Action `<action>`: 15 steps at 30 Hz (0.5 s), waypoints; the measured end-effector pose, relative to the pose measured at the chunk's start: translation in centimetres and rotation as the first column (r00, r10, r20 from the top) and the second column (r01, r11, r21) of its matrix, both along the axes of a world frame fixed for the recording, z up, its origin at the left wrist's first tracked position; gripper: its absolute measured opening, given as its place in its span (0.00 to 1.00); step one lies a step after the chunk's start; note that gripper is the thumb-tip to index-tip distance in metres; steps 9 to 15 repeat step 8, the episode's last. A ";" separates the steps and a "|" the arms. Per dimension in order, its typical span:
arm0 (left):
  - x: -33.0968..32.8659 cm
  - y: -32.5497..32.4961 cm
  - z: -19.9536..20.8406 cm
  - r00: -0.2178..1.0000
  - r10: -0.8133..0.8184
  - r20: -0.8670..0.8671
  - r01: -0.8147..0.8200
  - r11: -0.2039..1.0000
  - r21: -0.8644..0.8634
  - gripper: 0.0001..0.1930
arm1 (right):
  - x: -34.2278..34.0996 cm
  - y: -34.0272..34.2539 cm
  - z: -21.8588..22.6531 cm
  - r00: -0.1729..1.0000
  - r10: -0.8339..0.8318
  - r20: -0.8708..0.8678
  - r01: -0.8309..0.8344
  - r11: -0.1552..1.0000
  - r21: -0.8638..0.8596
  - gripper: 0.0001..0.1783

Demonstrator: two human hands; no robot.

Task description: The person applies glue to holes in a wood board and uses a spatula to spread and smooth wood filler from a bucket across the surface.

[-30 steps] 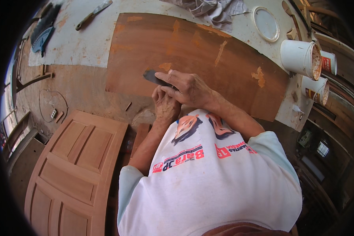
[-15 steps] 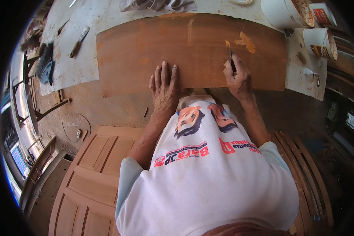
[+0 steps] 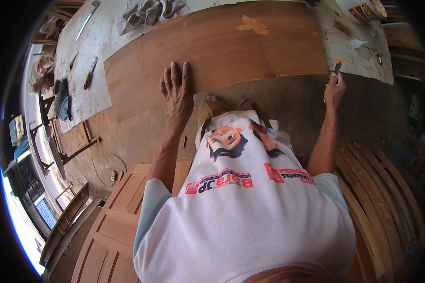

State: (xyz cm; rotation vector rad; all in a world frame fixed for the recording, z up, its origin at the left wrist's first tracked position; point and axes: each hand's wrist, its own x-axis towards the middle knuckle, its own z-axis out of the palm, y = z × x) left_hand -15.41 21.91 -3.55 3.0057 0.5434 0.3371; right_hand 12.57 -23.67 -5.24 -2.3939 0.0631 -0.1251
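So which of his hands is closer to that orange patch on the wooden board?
The right hand, though neither is close. It holds a small tool off the board's right end, right of the patch. The left hand lies flat on the board, lower left.

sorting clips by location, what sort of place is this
Most likely a woodworking shop: a flat reddish-brown wooden panel lies on a paint-spattered white workbench, a panelled wooden door leans below, and curved wooden slats are stacked beside.

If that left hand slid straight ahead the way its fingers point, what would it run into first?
The left hand lies flat on the wooden panel, fingers pointing across it. Bare wood lies ahead; past the far edge, probably the crumpled cloth, though depth is unclear.
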 end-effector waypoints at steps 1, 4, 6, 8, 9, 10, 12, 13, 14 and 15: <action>-0.1 -0.1 0.1 1.000 0.003 -0.004 -0.003 1.000 0.001 0.41 | -0.7 0.9 0.8 0.997 -0.026 -0.068 0.030 0.998 0.050 0.34; -0.1 -0.4 0.1 1.000 0.011 -0.028 -0.011 1.000 0.005 0.42 | -2.8 4.2 4.2 0.985 -0.069 -0.161 0.094 0.984 0.153 0.36; 0.3 -0.4 -0.3 0.998 0.014 -0.061 -0.013 1.000 0.022 0.42 | -2.8 3.6 3.8 0.981 -0.086 -0.173 0.120 0.974 0.194 0.36; -0.1 -0.3 -0.8 0.998 0.027 -0.049 -0.028 1.000 -0.005 0.44 | -3.1 4.0 4.6 0.976 -0.064 -0.208 0.107 0.973 0.202 0.37; -0.1 -0.3 -0.8 0.998 0.027 -0.049 -0.028 1.000 -0.005 0.44 | -3.1 4.0 4.6 0.976 -0.064 -0.208 0.107 0.973 0.202 0.37; -0.1 -0.3 -0.8 0.998 0.027 -0.049 -0.028 1.000 -0.005 0.44 | -3.1 4.0 4.6 0.976 -0.064 -0.208 0.107 0.973 0.202 0.37; -0.1 -0.3 -0.8 0.998 0.027 -0.049 -0.028 1.000 -0.005 0.44 | -3.1 4.0 4.6 0.976 -0.064 -0.208 0.107 0.973 0.202 0.37; -0.1 -0.3 -0.8 0.998 0.027 -0.049 -0.028 1.000 -0.005 0.44 | -3.1 4.0 4.6 0.976 -0.064 -0.208 0.107 0.973 0.202 0.37; -0.1 -0.3 -0.8 0.998 0.027 -0.049 -0.028 1.000 -0.005 0.44 | -3.1 4.0 4.6 0.976 -0.064 -0.208 0.107 0.973 0.202 0.37; -0.1 -0.3 -0.8 0.998 0.027 -0.049 -0.028 1.000 -0.005 0.44 | -3.1 4.0 4.6 0.976 -0.064 -0.208 0.107 0.973 0.202 0.37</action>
